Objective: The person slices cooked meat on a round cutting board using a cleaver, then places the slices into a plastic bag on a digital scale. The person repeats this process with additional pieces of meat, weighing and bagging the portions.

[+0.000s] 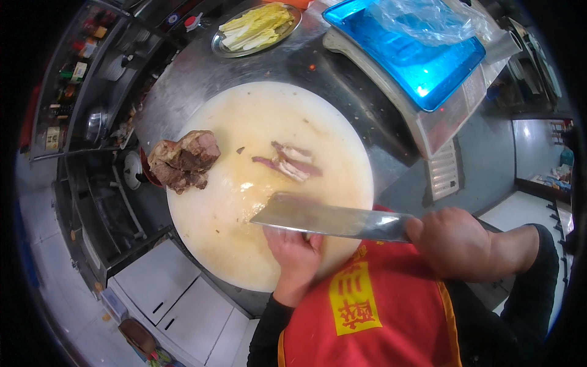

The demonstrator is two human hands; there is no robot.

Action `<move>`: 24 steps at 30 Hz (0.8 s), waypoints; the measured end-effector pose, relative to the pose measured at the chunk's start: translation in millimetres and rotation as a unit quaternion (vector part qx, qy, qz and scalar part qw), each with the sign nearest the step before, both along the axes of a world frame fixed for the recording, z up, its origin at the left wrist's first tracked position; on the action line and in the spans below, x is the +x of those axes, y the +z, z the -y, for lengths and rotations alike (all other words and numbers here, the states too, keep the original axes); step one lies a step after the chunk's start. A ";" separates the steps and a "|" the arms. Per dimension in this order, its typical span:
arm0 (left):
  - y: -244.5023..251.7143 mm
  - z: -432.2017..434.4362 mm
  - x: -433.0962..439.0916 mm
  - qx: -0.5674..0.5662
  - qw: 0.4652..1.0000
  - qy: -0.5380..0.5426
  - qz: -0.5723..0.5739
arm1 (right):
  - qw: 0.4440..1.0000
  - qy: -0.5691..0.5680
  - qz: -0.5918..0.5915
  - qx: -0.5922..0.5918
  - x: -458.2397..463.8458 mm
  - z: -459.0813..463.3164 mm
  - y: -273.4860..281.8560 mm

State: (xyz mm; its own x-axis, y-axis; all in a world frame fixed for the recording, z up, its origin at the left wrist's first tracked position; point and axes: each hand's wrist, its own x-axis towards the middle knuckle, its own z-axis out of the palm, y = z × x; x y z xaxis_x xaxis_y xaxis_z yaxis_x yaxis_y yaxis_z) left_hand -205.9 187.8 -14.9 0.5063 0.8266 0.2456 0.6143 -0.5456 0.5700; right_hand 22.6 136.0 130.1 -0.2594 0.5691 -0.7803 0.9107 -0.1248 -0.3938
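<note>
My right hand (451, 245) is closed around the handle of a broad cleaver (335, 220). Its blade stretches leftward over the near half of a round white cutting board (206, 243). Behind the blade's lower edge is my left hand (293, 252), palm side partly showing; the blade hides its fingertips, and I cannot see whether they hold anything. A few cut strips of meat (291, 165), pale and reddish, lie beyond the blade. At the board's left edge rests a large browned chunk of cooked meat (185, 160). Wet juice glistens left of the blade.
A metal plate (219, 49) of cabbage leaves (257, 27) stands at the back of the steel table (183, 82). Back right is a weighing scale (394, 87) with a blue tray (412, 69) and a plastic bag (424, 20). Shelves (73, 87) hold bottles and dishes at left.
</note>
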 end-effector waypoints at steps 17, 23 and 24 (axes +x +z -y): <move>-0.1 -0.2 0.8 -0.002 1.000 0.014 -0.011 | 0.971 -0.023 -0.128 0.199 -23.2 -18.4 -47.4; 0.4 -0.2 0.7 -0.001 1.000 0.005 0.009 | 0.965 0.008 -0.115 0.234 -19.6 -15.3 -49.9; 0.4 -0.1 0.9 0.006 1.000 0.004 0.016 | 0.943 0.064 -0.130 0.299 -31.5 -28.5 -58.1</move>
State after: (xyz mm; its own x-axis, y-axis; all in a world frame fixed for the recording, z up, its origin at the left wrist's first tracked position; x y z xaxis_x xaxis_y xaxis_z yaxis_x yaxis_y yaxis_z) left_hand -205.0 188.0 -14.5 0.4912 0.8278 0.2710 0.6001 -0.5472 0.5835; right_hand -8.9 164.5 72.0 -0.4948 0.8379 -0.2303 0.7656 0.2950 -0.5716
